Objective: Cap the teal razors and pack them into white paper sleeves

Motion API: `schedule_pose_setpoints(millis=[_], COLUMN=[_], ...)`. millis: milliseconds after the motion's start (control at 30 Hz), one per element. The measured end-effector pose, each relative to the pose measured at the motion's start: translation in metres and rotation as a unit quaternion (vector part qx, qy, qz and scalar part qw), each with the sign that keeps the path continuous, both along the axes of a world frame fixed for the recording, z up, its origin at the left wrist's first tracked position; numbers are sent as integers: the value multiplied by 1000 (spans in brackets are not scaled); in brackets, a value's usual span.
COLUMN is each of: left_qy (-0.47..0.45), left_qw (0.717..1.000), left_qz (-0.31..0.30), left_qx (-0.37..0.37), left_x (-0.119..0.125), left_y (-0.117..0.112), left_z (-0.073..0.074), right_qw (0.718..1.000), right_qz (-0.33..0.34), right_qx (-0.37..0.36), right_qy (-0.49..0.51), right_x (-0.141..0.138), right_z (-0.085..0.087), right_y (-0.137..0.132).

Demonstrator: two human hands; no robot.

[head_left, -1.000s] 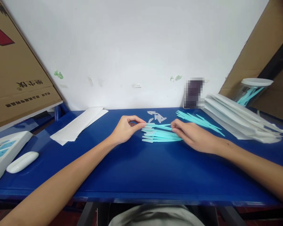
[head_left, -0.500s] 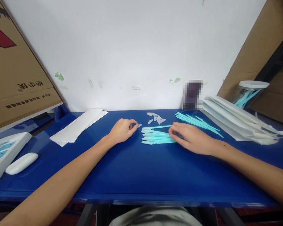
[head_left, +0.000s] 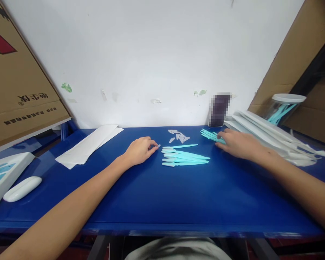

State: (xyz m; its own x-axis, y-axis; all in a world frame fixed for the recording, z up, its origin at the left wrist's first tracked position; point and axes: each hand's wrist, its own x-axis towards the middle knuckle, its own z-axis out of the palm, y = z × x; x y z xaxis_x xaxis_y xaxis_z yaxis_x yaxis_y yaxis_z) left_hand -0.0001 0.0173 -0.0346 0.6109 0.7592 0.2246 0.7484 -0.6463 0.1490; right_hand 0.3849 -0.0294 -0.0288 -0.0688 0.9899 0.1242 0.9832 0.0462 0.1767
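My left hand point(head_left: 141, 151) pinches a small translucent blade cap point(head_left: 159, 145) between thumb and forefinger. To its right lies a row of turquoise eyebrow razors point(head_left: 188, 159) with pale capped ends facing that hand. Farther back on the right, my right hand point(head_left: 234, 143) has its thumb and fingertips closed around a razor in a second pile of turquoise eyebrow razors point(head_left: 209, 134); the palm covers most of this pile. Loose translucent caps point(head_left: 182, 137) are scattered behind the row.
White paper sheets point(head_left: 88, 146) rest at the left, near a white oval case point(head_left: 23, 189) and a white tray point(head_left: 21, 162). White sleeves point(head_left: 276, 135) and a lidded jar of turquoise sticks point(head_left: 283, 108) are at right. Cardboard stands on both sides of the blue table point(head_left: 162, 202).
My right hand has left the row of razors and moved back and right to the other pile. My left hand stays nearly in place with the cap.
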Motion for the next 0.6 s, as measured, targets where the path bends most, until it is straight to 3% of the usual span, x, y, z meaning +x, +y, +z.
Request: schedule_pose_setpoints(millis=[400,500,600], left_qy=[-32,-43,-103], left_qw=[999,998,995], left_qz=[7,5,-1], left_qx=[-39,-34,-13], left_x=[-3,-2,0], left_y=[3,2,0], left_z=[2,3,5], right_qw=[1000,998,986], right_qz=[-21,9,89], right_qx=[-7,51,96], right_qy=[-6,22,104], right_x=[0,-6,-19], right_z=[2,6,10], right_y=[7,3,-5])
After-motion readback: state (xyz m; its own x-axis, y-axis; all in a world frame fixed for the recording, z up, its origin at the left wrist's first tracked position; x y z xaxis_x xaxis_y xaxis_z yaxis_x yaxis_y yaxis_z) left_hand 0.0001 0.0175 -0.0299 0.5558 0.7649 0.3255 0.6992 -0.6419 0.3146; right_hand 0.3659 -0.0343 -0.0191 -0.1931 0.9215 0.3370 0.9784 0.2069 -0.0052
